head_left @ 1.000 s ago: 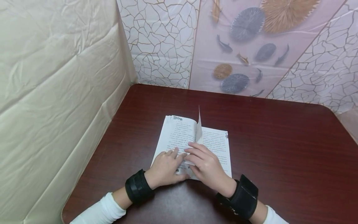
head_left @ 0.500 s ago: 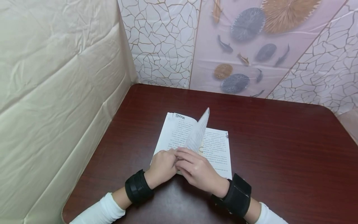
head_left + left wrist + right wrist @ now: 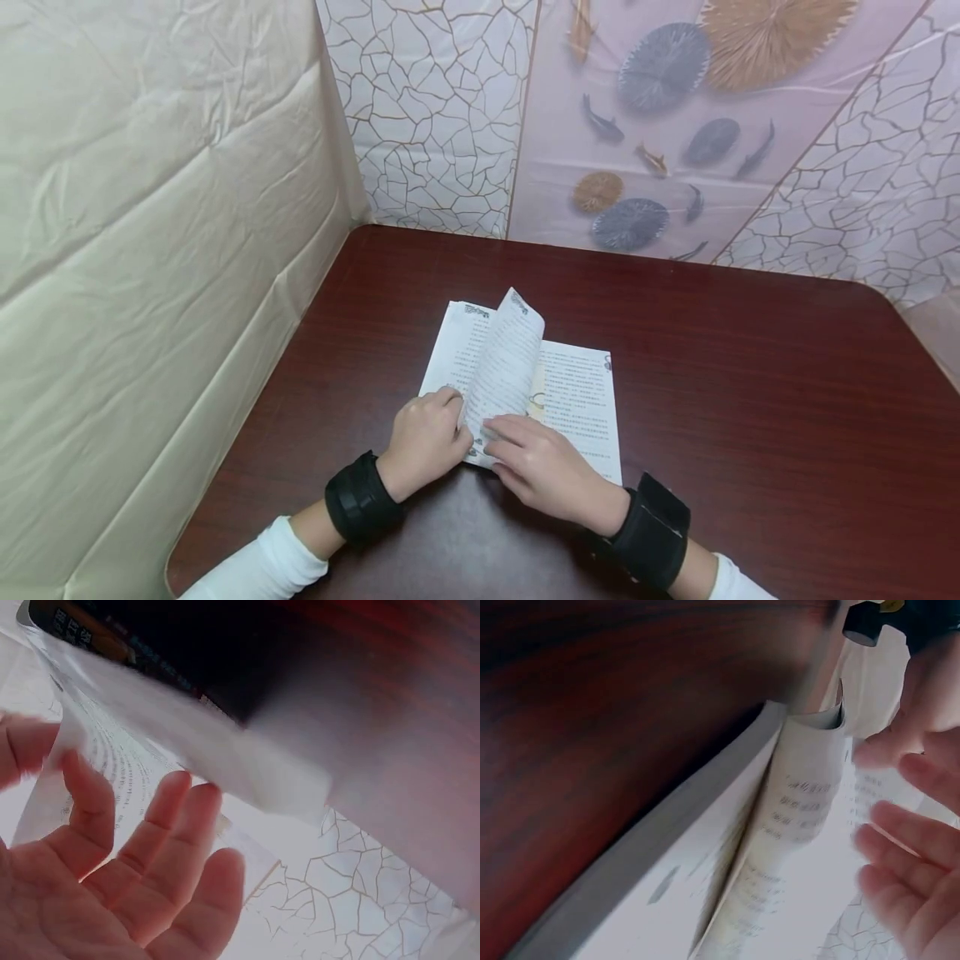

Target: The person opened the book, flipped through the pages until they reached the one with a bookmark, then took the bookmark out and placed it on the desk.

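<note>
An open paperback book [image 3: 581,400] with printed pages lies on the dark red-brown table. One page [image 3: 504,358] stands curled up from the middle, leaning over the left side. My left hand [image 3: 426,437] pinches the lower outer edge of that page between thumb and index finger; its other fingers [image 3: 199,832] are loosely bent under the book's left side in the left wrist view. Over the lower middle of the book is my right hand [image 3: 553,471], its fingers relaxed beside the curled page and holding nothing. In the right wrist view the page [image 3: 802,795] bows between both hands.
The table [image 3: 750,417] extends around the book on all sides. Cream cloth [image 3: 165,250] hangs along the left, and a patterned sheet [image 3: 435,117] covers the back. Black bands [image 3: 363,498] circle both wrists.
The raised page has swung from upright near the spine over to the left. My left hand has drawn left with its edge, and my right hand has moved slightly away from the left.
</note>
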`<action>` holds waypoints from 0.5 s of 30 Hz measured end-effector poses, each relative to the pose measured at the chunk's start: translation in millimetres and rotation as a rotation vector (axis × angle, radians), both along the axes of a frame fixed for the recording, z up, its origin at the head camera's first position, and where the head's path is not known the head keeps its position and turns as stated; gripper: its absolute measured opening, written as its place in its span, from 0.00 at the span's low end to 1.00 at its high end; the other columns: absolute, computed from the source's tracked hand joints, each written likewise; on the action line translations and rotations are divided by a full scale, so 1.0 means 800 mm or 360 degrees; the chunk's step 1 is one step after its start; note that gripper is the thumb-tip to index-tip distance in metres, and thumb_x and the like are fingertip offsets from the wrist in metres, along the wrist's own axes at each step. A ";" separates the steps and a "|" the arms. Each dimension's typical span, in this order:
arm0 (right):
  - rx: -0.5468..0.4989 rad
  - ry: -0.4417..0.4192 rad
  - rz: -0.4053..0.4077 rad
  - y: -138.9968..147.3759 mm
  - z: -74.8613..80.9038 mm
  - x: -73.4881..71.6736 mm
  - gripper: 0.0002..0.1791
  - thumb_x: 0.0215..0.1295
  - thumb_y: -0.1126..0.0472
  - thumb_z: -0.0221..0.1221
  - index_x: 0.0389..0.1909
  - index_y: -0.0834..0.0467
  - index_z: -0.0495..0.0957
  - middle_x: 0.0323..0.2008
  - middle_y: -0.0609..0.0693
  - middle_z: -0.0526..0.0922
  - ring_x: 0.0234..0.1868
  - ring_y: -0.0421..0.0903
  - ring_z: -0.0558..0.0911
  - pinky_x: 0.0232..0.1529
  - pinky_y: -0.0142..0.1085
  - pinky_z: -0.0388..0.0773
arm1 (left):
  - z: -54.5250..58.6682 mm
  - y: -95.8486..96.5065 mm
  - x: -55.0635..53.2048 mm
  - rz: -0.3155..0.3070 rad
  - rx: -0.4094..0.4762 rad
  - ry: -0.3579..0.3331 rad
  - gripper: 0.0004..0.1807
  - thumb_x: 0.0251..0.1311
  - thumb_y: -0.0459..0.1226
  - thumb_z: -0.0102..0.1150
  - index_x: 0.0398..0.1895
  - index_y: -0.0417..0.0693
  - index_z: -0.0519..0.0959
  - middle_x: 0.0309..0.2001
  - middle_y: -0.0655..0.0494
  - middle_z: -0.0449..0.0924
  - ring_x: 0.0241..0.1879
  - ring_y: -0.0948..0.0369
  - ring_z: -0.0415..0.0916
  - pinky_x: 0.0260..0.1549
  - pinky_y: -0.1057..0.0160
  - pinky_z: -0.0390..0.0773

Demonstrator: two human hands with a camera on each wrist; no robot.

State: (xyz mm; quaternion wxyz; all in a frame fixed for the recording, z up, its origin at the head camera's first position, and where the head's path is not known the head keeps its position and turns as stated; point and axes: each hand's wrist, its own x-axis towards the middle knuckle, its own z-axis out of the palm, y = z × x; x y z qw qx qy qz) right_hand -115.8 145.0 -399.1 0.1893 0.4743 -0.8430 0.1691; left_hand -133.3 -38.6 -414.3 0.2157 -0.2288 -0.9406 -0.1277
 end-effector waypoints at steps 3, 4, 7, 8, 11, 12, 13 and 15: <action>0.0123 -0.0036 -0.0073 0.006 -0.005 0.001 0.15 0.44 0.60 0.64 0.37 0.57 0.78 0.46 0.56 0.77 0.48 0.48 0.76 0.49 0.38 0.72 | -0.001 -0.001 0.000 0.0015 -0.0046 -0.0017 0.04 0.35 0.36 0.55 0.12 0.49 0.72 0.27 0.57 0.75 0.19 0.61 0.70 0.18 0.65 0.66; 0.0170 -0.0052 -0.0102 0.008 -0.006 0.001 0.17 0.44 0.59 0.64 0.38 0.58 0.78 0.47 0.56 0.77 0.49 0.48 0.76 0.49 0.38 0.72 | -0.002 -0.001 0.000 0.0018 -0.0065 -0.0032 0.05 0.35 0.36 0.56 0.10 0.49 0.70 0.27 0.57 0.75 0.18 0.61 0.70 0.18 0.65 0.66; 0.0296 -0.0125 -0.0178 0.010 -0.008 0.002 0.21 0.46 0.56 0.64 0.43 0.59 0.77 0.50 0.58 0.75 0.52 0.50 0.75 0.51 0.40 0.71 | -0.002 -0.002 0.000 0.0020 -0.0121 -0.0087 0.08 0.34 0.37 0.57 0.09 0.50 0.68 0.28 0.56 0.75 0.19 0.60 0.70 0.19 0.64 0.65; 0.0328 -0.0161 -0.0199 0.011 -0.009 0.002 0.22 0.46 0.55 0.64 0.44 0.59 0.76 0.51 0.59 0.74 0.53 0.51 0.74 0.52 0.40 0.70 | -0.002 -0.002 0.000 0.0020 -0.0139 -0.0107 0.08 0.34 0.37 0.57 0.09 0.50 0.68 0.29 0.55 0.75 0.20 0.60 0.70 0.19 0.64 0.65; 0.0402 -0.0256 -0.0237 0.011 -0.009 0.003 0.23 0.48 0.54 0.63 0.46 0.59 0.76 0.53 0.60 0.72 0.55 0.52 0.72 0.53 0.41 0.70 | -0.003 -0.002 -0.001 0.0015 -0.0183 -0.0146 0.06 0.34 0.38 0.59 0.11 0.49 0.71 0.29 0.55 0.74 0.20 0.59 0.70 0.19 0.64 0.64; 0.0422 -0.0278 -0.0245 0.011 -0.009 0.003 0.24 0.48 0.54 0.63 0.47 0.60 0.75 0.54 0.60 0.72 0.56 0.52 0.72 0.53 0.41 0.69 | -0.005 -0.003 -0.001 0.0011 -0.0198 -0.0148 0.06 0.34 0.38 0.59 0.13 0.49 0.72 0.29 0.55 0.74 0.20 0.59 0.70 0.19 0.64 0.64; 0.0434 -0.0297 -0.0249 0.011 -0.009 0.003 0.24 0.48 0.53 0.63 0.47 0.60 0.75 0.55 0.60 0.71 0.56 0.52 0.71 0.53 0.41 0.69 | -0.005 -0.003 -0.001 0.0007 -0.0213 -0.0144 0.05 0.33 0.37 0.59 0.14 0.49 0.72 0.28 0.55 0.73 0.19 0.60 0.70 0.18 0.64 0.63; 0.0461 -0.0328 -0.0254 0.011 -0.009 0.003 0.25 0.49 0.53 0.63 0.48 0.60 0.75 0.55 0.61 0.71 0.57 0.53 0.71 0.53 0.42 0.69 | -0.007 -0.004 -0.002 0.0000 -0.0239 -0.0127 0.06 0.33 0.36 0.59 0.17 0.48 0.72 0.25 0.56 0.71 0.18 0.60 0.68 0.17 0.65 0.61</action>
